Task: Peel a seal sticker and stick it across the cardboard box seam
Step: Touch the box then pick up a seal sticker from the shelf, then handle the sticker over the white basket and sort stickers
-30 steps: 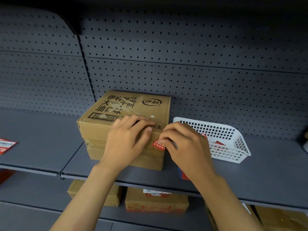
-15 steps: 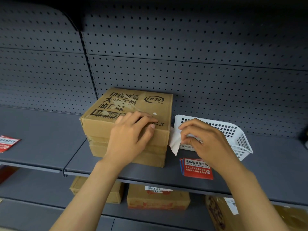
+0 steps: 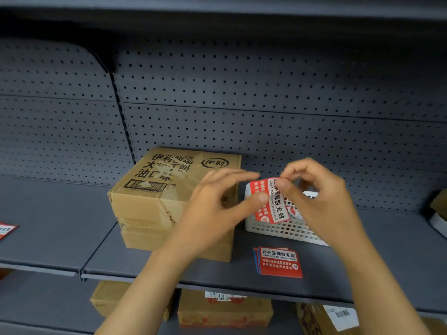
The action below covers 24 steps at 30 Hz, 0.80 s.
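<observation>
Since the earlier frame both hands have lifted off the cardboard box [image 3: 169, 199] at centre-left. My left hand [image 3: 212, 211] pinches the red seal sticker [image 3: 271, 201] at centre frame with thumb and fingers; my right hand [image 3: 321, 197] pinches its top edge, above the white basket [image 3: 278, 228]. More stickers [image 3: 280, 262] lie on the shelf [image 3: 60, 226] below.

Dim, soft focus, bowed edges

A dark grey metal shelf [image 3: 60, 228] carries a brown printed cardboard box [image 3: 154, 201], a white perforated plastic basket [image 3: 285, 229] just beside it, and a small stack of red seal stickers [image 3: 279, 262] near the front edge.
</observation>
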Motion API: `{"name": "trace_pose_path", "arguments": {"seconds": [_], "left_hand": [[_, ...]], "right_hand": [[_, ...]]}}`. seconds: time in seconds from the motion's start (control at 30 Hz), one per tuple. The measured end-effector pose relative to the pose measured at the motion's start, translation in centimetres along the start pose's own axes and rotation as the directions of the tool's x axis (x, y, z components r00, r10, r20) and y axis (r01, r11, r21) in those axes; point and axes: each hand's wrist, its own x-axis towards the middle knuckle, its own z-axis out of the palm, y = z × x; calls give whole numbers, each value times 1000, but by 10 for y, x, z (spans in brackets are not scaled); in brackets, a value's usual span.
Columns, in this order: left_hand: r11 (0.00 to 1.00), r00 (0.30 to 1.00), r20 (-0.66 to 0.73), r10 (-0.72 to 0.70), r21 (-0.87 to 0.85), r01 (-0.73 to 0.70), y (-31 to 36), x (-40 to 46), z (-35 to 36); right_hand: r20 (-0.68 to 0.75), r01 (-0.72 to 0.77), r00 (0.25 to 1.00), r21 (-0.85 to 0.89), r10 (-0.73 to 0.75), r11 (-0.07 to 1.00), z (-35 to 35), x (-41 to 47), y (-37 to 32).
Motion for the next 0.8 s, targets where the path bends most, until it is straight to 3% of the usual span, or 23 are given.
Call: {"name": "trace_pose_path", "arguments": {"seconds": [0.23,0.47,0.63,0.8], "left_hand": [[970,997,13,-72,-231,73,17,17,3],[868,983,-56,-177,-479,129,27,16,9],[915,996,-88,-11,-403,-25,28,14,12],[961,997,-66,32,-271,-49,27,10,16]], "right_hand": [[-75,4,997,129,6,992,-9,0,-16],[15,28,999,110,-30,994,-20,-10,-26],[49,-17,999,-36,19,999,-21,-15,-21],[-3,-45,999,-101,45,994,-21,-18,-15]]}}
